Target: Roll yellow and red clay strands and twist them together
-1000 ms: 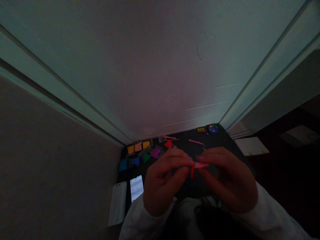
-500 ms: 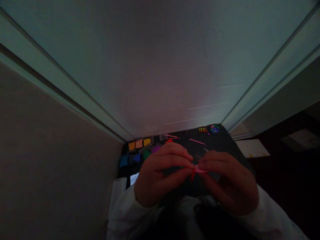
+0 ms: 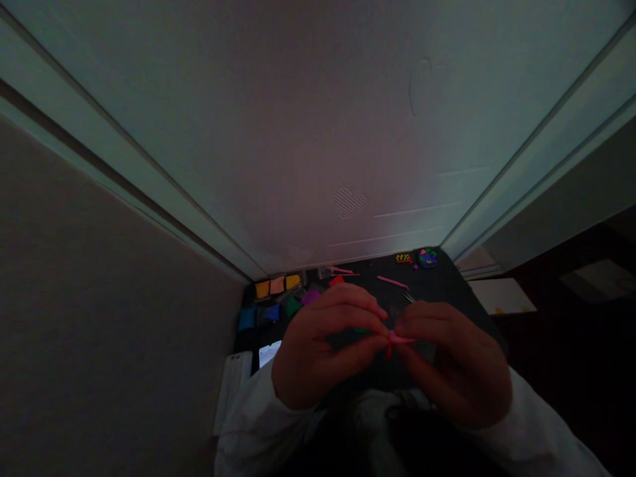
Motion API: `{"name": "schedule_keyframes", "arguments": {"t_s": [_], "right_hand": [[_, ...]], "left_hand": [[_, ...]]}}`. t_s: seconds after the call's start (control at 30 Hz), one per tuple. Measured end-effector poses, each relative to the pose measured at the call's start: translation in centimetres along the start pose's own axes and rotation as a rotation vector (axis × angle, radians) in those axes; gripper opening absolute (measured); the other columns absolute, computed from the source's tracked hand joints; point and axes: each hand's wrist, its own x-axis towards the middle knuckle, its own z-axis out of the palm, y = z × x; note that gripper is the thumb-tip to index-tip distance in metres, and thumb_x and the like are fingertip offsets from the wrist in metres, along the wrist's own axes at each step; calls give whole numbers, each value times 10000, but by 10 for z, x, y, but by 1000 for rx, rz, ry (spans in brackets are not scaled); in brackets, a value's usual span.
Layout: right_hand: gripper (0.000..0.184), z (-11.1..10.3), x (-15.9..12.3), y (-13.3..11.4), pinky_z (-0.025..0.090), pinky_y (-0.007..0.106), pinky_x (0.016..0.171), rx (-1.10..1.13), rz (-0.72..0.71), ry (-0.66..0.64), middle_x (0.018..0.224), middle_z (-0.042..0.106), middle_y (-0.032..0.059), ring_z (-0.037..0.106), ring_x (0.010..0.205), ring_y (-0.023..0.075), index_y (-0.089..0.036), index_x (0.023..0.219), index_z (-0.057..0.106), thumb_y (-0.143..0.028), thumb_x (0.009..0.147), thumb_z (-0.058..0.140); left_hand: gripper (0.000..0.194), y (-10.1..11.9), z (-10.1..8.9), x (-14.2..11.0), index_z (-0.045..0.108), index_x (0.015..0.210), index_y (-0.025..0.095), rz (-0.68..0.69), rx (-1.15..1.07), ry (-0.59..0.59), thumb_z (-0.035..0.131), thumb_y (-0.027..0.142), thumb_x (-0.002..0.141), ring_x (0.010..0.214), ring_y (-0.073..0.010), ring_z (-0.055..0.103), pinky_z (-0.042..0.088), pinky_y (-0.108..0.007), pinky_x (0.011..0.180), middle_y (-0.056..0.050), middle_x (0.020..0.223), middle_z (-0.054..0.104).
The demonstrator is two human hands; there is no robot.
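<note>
My left hand (image 3: 330, 348) and my right hand (image 3: 454, 358) meet over the dark table, thumbs and fingertips pinched together. Between them is a small pink piece (image 3: 403, 339), flat and narrow, that looks like modelling clay; dim light blurs its exact kind. A thin red strip (image 3: 389, 350) hangs below it at the left fingertips, and which hand grips the strip I cannot tell. Beyond the right fingers lie a pink stick-like tool (image 3: 392, 283) and the pale tips of a thin metal tool (image 3: 408, 297).
Coloured clay packs, among them yellow (image 3: 293, 282), blue (image 3: 271, 313) and purple (image 3: 311, 296), lie at the table's left. A lit phone screen (image 3: 269, 353) is by my left wrist. Small decorated pieces (image 3: 427, 258) sit at the back right, against a white panel (image 3: 318, 132).
My left hand has shifted slightly right, and the red strip with it. Both hands still pinch the pink piece.
</note>
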Motion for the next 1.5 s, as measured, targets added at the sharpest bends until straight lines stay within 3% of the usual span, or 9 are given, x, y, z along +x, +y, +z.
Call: {"name": "schedule_keyframes", "arguments": {"t_s": [0.23,0.37,0.53,0.8,0.93,1.17,1.33,1.5], "right_hand": [[272,1,-2,4,457,241,659,135,121,-32,800,586,22,549,758,128,-212,917,519,-98,674,558],[276,6,-5,6,465,257,668,289,305,70,824,579,18,556,759,134,-226,922,502,-122,677,575],[195,12,-2,8,469,232,667,483,409,112,813,579,4,560,767,120,-226,843,527,-125,685,580],[151,17,0,12,483,219,563,779,566,108,737,619,-9,584,645,106,-236,843,539,-180,707,572],[144,21,-1,15,480,213,583,898,628,94,742,622,-15,585,662,98,-233,823,530,-184,698,582],[114,26,-1,21,465,205,577,941,653,111,717,606,-17,571,650,91,-215,754,516,-206,681,603],[90,26,-1,23,453,202,536,879,678,56,725,610,-9,561,616,91,-209,771,539,-235,698,584],[128,18,-2,28,458,238,657,686,595,-5,821,618,24,563,760,126,-207,832,587,-267,761,499]], "left_hand": [[178,-5,1,-2,619,803,187,-51,-106,4,553,86,672,853,-160,531,429,-318,790,-42,839,600],[201,-10,7,-5,604,846,197,-84,-182,41,545,98,681,861,-164,532,434,-322,786,-44,866,592],[304,-11,15,-6,587,923,213,-55,-129,103,591,103,640,884,-170,524,437,-316,786,-51,928,576],[278,-18,20,-6,601,900,218,-10,-103,178,616,149,631,893,-171,526,435,-325,794,-48,936,581],[273,-22,22,-8,599,876,211,9,-124,223,629,138,615,904,-180,522,416,-363,823,-48,922,593],[249,-26,27,-11,595,850,198,-8,-134,266,611,102,621,957,-204,505,384,-413,854,-57,945,603],[238,-27,30,-11,575,829,192,-36,-207,265,619,105,612,973,-206,499,381,-416,862,-58,930,610],[229,-27,31,-13,545,819,182,-29,-190,284,608,97,616,915,-188,523,411,-379,828,-55,898,596]]}}
